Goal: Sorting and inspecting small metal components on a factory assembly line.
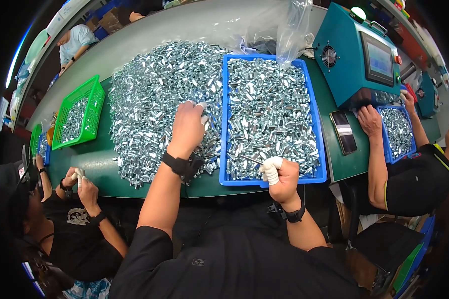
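A large heap of small shiny metal pieces covers the middle of the green table. My left hand reaches over the heap's right part, white covers on its fingertips. Its fingers look slightly apart and touch the pieces; whether one lies between them is not clear. My right hand, with white wrapping on its fingers, is closed around a thin metal rod. The rod points left over the near edge of a blue tray, which is filled with similar metal pieces.
A green basket of pieces stands left. Right of the tray lie a phone and a teal machine with a screen. A co-worker's hand is beside a smaller blue tray; another person's hands work at left. Clear plastic hangs behind.
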### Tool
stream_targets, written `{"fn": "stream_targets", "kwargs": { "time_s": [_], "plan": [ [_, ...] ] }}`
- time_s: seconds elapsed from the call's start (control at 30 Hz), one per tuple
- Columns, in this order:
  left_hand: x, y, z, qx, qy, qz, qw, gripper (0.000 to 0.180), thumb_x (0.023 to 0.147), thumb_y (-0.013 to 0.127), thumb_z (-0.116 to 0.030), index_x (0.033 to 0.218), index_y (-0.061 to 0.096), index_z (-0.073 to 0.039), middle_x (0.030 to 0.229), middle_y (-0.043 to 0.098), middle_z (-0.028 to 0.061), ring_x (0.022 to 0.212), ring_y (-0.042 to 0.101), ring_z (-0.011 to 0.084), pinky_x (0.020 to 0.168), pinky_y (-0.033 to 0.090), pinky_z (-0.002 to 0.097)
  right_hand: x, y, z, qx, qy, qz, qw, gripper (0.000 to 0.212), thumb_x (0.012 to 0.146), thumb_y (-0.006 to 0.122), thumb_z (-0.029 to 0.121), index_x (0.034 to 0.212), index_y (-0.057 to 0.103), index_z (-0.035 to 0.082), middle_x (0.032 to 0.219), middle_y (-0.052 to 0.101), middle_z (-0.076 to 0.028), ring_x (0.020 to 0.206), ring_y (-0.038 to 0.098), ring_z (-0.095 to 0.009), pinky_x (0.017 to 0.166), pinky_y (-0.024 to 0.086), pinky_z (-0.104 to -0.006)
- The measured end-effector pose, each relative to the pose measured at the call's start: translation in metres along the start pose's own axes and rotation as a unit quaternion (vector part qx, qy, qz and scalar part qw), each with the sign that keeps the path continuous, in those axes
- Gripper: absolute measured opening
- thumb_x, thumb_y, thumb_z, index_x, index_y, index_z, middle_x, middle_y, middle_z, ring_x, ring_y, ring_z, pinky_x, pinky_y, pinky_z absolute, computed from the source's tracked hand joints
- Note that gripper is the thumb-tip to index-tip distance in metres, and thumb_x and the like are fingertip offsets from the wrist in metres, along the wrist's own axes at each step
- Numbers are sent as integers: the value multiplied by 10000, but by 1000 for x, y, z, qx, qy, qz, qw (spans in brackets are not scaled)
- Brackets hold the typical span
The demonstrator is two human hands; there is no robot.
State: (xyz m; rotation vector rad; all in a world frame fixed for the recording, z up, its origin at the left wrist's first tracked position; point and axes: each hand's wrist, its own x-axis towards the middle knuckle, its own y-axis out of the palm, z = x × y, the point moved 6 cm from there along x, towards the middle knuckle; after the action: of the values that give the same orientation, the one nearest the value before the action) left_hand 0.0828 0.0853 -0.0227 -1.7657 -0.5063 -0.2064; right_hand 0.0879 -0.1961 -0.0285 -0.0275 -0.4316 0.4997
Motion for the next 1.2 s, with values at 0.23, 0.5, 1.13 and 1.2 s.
{"fn": "stream_targets", "kwargs": {
  "time_s": [0.23, 0.5, 1.13, 1.2],
  "plan": [
    [6, 0, 7, -127, -53, 57, 989, 195, 908, 698, -38, 1102, 676, -30, 923, 690, 118, 851, 663, 256, 777, 520, 344, -1, 1, 2, -11, 1, -2, 1000, 262, 1010, 612, 115, 785, 668, -6, 614, 624, -36, 514, 572, -89, 504, 429, -237],
    [-34, -11, -29, -718, -177, 120, 663, 87, 941, 666, -8, 1020, 648, -41, 1001, 720, 63, 794, 651, 132, 742, 550, 287, 1, -1, 4, -18, -4, 7, 1000, 264, 1008, 617, 113, 776, 659, -5, 610, 618, -37, 517, 574, -90, 501, 427, -238],
    [-79, -4, -91, -570, -154, 250, 767, 167, 922, 718, 8, 1086, 692, -11, 856, 694, 19, 748, 647, 82, 699, 535, 237, 8, 10, 10, -77, -53, 61, 994, 93, 889, 751, 82, 830, 726, 15, 640, 627, -102, 530, 581, -202, 501, 415, -321],
    [-84, 2, -96, -584, -190, 285, 736, 188, 920, 720, 11, 1104, 686, -11, 848, 691, 17, 742, 645, 80, 695, 531, 234, 7, 12, 12, -97, -72, 82, 989, 98, 887, 753, 84, 823, 724, 14, 639, 625, -104, 530, 579, -202, 502, 414, -324]
  ]
}}
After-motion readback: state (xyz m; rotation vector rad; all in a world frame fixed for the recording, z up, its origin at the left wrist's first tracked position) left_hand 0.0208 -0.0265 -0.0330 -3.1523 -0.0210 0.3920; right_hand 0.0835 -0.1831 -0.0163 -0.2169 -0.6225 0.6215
